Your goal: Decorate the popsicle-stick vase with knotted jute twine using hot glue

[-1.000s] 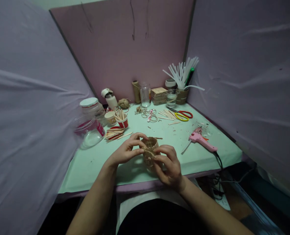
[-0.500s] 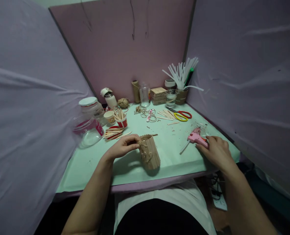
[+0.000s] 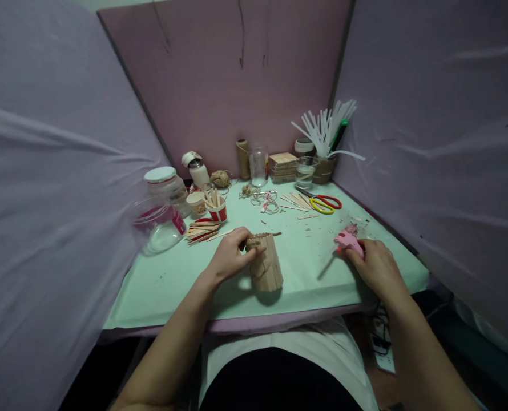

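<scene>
A tilted cylinder covered in wooden craft sticks (image 3: 269, 268), with twine along its rim and its side, is near the front of the table. My left hand (image 3: 235, 252) grips its upper left rim, thumb pressed across the side and fingers behind. At the right, my right hand (image 3: 374, 261) is closed around the handle of a pink hot glue gun (image 3: 349, 242). A glue stick (image 3: 327, 266) sticks out of the gun toward the front left, and a small red light glows on the gun.
Scissors (image 3: 325, 204) and loose thin sticks (image 3: 295, 201) lie mid-table. Behind stand a clear jar (image 3: 259, 166), a stack of wooden pieces (image 3: 283, 168) and a pot of white glue sticks (image 3: 324, 169). Left are large jars (image 3: 162, 233), a red cup of sticks (image 3: 218, 212) and flat craft sticks (image 3: 202, 229).
My left thumb has moved across the cylinder's side. My right hand has taken a fuller hold of the glue gun, which has turned a little, and its red light now shows.
</scene>
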A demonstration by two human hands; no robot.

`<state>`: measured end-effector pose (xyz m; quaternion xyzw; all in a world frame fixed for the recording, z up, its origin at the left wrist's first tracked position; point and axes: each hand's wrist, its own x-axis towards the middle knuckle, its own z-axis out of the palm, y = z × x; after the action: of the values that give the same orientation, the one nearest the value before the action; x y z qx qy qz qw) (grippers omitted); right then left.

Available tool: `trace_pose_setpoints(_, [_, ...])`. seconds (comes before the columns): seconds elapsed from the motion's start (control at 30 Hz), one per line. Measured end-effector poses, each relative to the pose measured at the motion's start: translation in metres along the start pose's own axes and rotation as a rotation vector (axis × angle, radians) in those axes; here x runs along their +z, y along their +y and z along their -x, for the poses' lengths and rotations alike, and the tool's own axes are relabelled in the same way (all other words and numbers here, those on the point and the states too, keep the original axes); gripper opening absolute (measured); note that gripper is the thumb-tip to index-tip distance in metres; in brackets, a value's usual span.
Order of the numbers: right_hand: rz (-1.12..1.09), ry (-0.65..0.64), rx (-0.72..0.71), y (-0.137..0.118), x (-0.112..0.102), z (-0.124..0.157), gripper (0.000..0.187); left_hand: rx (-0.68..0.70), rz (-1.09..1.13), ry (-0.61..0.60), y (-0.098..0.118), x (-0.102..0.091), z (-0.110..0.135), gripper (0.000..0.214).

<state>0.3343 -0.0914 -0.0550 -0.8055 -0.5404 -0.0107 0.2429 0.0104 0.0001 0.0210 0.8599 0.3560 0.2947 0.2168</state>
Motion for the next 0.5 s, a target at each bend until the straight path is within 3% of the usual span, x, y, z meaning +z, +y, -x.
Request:
trace_pose_setpoints(0.1, [-0.369, 0.051, 0.022, -0.013, -0.009, 0.017, 0.046, -0.002, -0.050, 0.085, 0.001, 0.007, 0.001, 0.029])
trace_pose_setpoints(0.2, [-0.651, -0.040, 0.070, -0.034, -0.019, 0.037, 0.050, -0.016, -0.036, 0.143, 0.002, 0.011, 0.003, 0.028])
trace_pose_setpoints(0.33, [-0.888, -0.111, 0.103, -0.061, -0.024, 0.061, 0.053, -0.005, -0.016, 0.160, 0.002, 0.012, 0.005, 0.028])
trace_pose_setpoints(0.5, [-1.033, -0.238, 0.037, -0.086, -0.025, 0.082, 0.052, 0.001, -0.004, 0.167, 0.003, 0.010, 0.007, 0.033])
